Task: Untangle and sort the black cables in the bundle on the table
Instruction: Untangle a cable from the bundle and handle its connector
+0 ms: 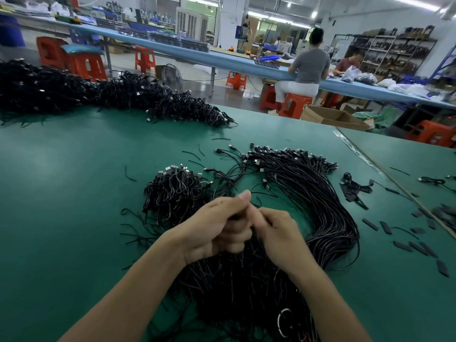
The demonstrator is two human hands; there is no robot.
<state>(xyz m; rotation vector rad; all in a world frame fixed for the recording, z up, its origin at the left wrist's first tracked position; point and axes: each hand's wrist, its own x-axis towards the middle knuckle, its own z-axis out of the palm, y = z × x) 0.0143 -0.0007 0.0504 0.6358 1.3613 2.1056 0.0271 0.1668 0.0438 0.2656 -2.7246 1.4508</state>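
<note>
A big bundle of black cables (318,193) curves across the green table (61,193), its plug ends fanned out at the far end. A smaller coiled clump of black cables (175,191) lies to its left. A tangled mass of cable ends (237,287) spreads beneath my wrists. My left hand (217,225) and my right hand (276,230) meet above that mass, fingers curled together around thin black cable strands between them. What exactly they pinch is hidden by the fingers.
A long heap of black cables (103,95) runs along the far left of the table. Short black sleeve pieces (404,245) and loose cable offcuts lie scattered at the right. Beyond stand orange stools, a cardboard box (333,117) and seated persons at a blue bench.
</note>
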